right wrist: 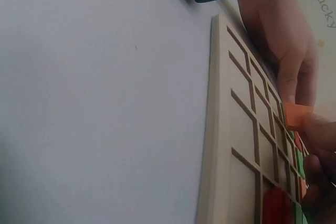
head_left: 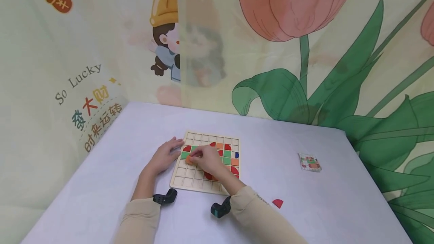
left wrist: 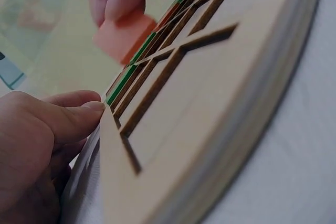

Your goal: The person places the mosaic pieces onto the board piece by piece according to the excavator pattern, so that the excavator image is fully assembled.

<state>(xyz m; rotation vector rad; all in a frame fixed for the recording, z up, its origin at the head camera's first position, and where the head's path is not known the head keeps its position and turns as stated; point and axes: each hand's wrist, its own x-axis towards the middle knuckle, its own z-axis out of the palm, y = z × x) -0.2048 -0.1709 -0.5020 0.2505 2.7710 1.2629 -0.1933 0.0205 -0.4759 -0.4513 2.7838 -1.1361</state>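
**Orange tile held over grid board**

Lay spread across the frame: a white table (head_left: 112,168), backed by printed cloth with tulips and a cartoon child. Sat near the middle: a wooden grid board (head_left: 194,182), partly filled with red, green and orange tiles, one blue at its right edge. Lay well apart to the right: a small pattern card (head_left: 309,162). Lay alone near the right sleeve: a red quarter-round piece (head_left: 278,203).

Rested flat at the board's left edge: the left hand (head_left: 164,157), fingers straight and relaxed, fingertips touching the frame, gripping nothing. Hovered over the board's left cells: the right hand (head_left: 207,159), thumb and fingers pinched on an orange tile (left wrist: 123,36). Hung just above the grid, tilted, not yet seated in any cell.

Judged risky: that tilt. Might catch a corner on a wooden rib and jam or sit proud instead of dropping flush. Might also nudge the green tile (left wrist: 126,80) just beside it out of its cell. Could slide the board if pressed hard, since held only by light fingertip contact at one edge. Could land in a wrong cell, the card lying far from the hands.
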